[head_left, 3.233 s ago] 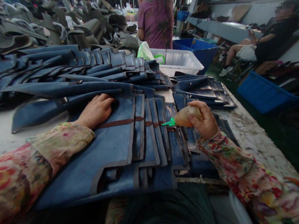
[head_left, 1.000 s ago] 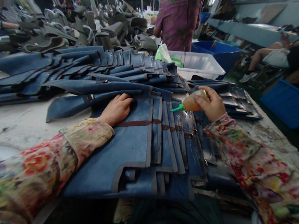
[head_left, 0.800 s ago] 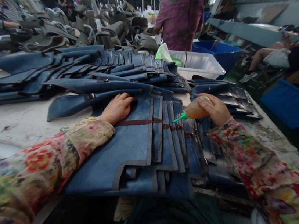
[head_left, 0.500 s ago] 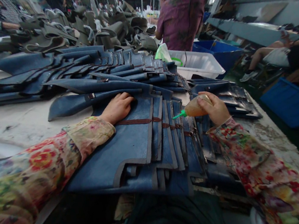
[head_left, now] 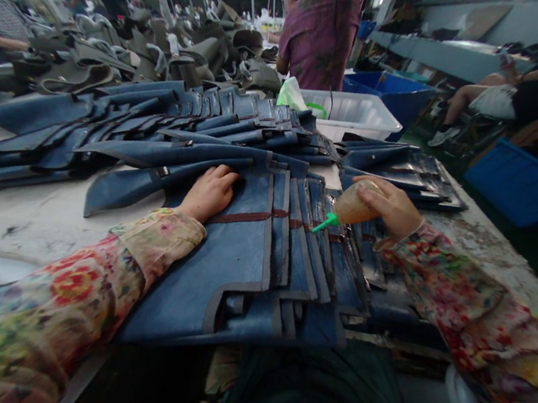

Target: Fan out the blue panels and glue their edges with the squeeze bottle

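Note:
My left hand (head_left: 211,193) lies flat on the top piece of a stack of blue leather-like panels (head_left: 237,259), its fingers stretched out. Grey strips line the panels' stepped edges, and a brown strap (head_left: 241,217) crosses them. In my right hand (head_left: 392,205) is a squeeze bottle (head_left: 355,203) of amber liquid, my fingers wrapped round it. Its green nozzle (head_left: 324,221) points left and down at the fanned-out edges; whether the tip touches them I cannot tell. Some edges to the right of the nozzle look wet and shiny.
More blue panels (head_left: 137,116) lie in rows behind, with a pile of dark olive pieces (head_left: 208,53) beyond. A white plastic bin (head_left: 361,108) stands at the back right. Blue crates (head_left: 521,183) sit on the floor. A person in a purple shirt (head_left: 319,27) works ahead; another sits at right.
My right hand has brought the bottle slightly down, its nozzle tip sliding towards me along the edge. My left hand stays in place on the panel.

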A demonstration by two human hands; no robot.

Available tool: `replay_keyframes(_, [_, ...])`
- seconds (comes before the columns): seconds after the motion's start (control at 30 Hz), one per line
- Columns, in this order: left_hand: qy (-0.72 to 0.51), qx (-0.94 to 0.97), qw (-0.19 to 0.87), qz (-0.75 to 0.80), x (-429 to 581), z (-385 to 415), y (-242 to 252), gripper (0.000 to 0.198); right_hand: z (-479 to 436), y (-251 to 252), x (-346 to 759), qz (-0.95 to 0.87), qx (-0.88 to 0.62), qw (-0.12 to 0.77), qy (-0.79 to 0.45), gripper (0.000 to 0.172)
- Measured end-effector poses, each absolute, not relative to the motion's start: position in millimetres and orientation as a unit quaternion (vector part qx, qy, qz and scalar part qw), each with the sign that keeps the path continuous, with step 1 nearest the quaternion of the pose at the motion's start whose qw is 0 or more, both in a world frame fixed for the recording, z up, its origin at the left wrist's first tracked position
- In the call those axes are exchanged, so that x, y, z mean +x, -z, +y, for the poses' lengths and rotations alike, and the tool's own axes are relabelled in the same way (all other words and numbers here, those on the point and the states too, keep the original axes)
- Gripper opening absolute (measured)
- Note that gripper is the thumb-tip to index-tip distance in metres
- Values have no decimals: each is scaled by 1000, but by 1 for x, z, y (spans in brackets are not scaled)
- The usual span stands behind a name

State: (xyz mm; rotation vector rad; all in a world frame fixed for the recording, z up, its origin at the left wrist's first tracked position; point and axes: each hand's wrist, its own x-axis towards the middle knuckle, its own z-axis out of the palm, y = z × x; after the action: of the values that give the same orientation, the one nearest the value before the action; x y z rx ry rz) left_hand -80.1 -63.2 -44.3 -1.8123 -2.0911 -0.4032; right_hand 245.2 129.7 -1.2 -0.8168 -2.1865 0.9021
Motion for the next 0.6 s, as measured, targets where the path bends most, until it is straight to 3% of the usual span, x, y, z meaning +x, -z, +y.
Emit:
replay_keyframes(0.27, [137,-636,163,-742,-78,-64,42,37,125,1,245,-826,-308,343,-325,62])
replay_keyframes(0.6, [145,-636,167,-739,-80,-63,44,38,91,-4,278,-828,-303,236,-408,55])
